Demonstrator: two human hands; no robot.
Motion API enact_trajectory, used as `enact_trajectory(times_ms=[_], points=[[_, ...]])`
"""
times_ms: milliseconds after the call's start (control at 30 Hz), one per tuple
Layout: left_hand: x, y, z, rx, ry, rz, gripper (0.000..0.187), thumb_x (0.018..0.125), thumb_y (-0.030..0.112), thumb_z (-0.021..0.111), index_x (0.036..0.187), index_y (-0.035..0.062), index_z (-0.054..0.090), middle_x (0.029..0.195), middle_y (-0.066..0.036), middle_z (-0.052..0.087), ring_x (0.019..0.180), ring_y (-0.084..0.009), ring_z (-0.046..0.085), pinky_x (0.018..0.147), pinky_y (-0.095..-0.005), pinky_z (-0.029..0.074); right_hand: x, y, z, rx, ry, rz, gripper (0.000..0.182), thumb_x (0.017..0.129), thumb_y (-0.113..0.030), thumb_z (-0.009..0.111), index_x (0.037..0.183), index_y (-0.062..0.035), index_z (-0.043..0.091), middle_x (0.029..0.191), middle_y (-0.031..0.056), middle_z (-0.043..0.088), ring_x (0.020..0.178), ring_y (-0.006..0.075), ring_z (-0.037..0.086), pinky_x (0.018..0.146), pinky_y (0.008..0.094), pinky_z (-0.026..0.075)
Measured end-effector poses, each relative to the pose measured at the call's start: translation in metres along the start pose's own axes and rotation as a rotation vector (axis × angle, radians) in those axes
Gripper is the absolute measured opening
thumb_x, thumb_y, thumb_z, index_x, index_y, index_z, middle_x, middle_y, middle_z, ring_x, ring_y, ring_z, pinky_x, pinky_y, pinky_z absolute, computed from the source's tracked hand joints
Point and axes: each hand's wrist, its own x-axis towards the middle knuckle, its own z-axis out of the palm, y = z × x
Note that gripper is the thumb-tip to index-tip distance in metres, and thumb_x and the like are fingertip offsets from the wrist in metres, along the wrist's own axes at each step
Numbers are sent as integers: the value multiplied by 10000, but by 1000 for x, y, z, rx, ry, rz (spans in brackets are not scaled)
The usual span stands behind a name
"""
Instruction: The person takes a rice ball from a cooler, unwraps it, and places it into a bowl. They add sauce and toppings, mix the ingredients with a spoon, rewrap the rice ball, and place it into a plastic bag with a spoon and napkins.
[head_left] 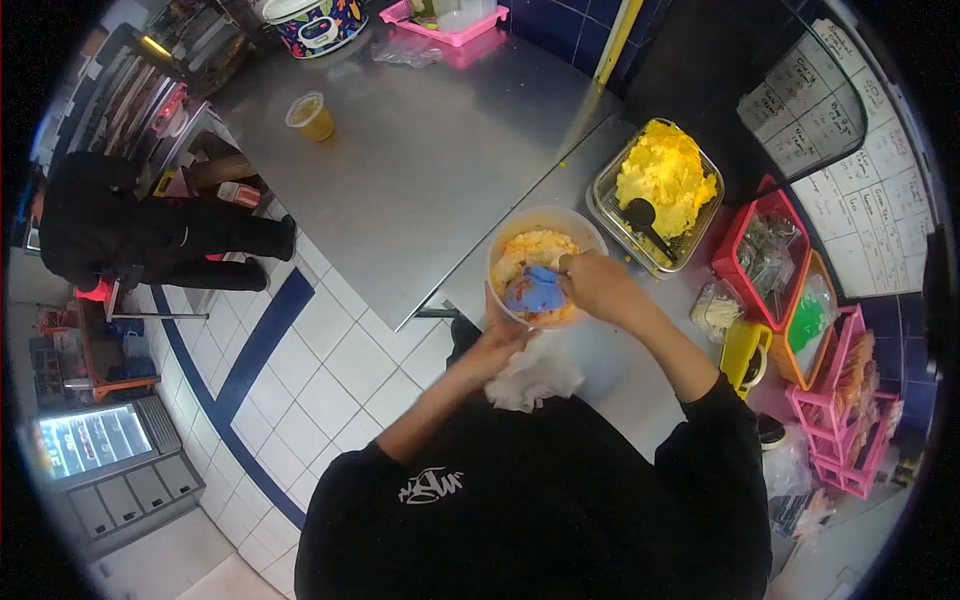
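Stirring seems underway, left hand [503, 338] grasping bowl [546, 217] at seven o'clock, right hand [603, 288] clenching blue spatula [533, 291], next stroke needing steady grip.

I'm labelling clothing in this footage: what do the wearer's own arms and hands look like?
The left hand and right hand are ungloved; the forearms are bare. Black sleeves end near the elbows, joining a black top with a white, script-like marking.

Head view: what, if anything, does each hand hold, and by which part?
Left hand: the translucent bowl, by its outer side. Right hand: the blue utensil, by the end opposite its blade, largely hidden in the grip.
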Motion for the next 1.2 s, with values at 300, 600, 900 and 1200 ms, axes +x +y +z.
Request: enact_trajectory(times_ms=[300, 600, 900, 1200], points=[[-33, 62, -88, 1133, 137, 125, 824, 709, 164, 723, 1388, 162, 255, 1127, -98, 582, 809, -228, 616, 700, -329, 496, -15, -12, -39, -184, 111, -188, 179, 735, -165, 586, 868, -61, 646, 750, 165, 616, 731, 320, 603, 646, 420, 473], [20, 33, -31, 0, -179, -140, 967, 847, 210, 596, 1372, 147, -214, 1390, -236, 188, 1107, -307, 502, 896, -356, 448, 9, -38, -51, -27, 242, 51, 163, 744, -135, 526, 812, -49, 646, 784, 169, 628, 764, 335, 615, 675, 428, 480], [18, 57, -1, -323, -46, -39, 1017, 799, -52, 516, 1343, 265, -282, 1422, -218, 159, 1166, -337, 456, 869, -420, 491, -21, -25, -48, -152, 194, -156, 160, 756, -134, 527, 764, -48, 662, 725, 173, 624, 707, 316, 630, 627, 423, 496], [1, 44, -36, 199, -83, 39, 904, 790, 43, 635, 1419, 175, -1, 1327, -197, 371, 854, -215, 610, 664, -304, 528, -15, -9, -50, -165, 258, -17, 129, 722, -151, 593, 740, -40, 656, 708, 181, 614, 700, 329, 628, 613, 414, 500]])
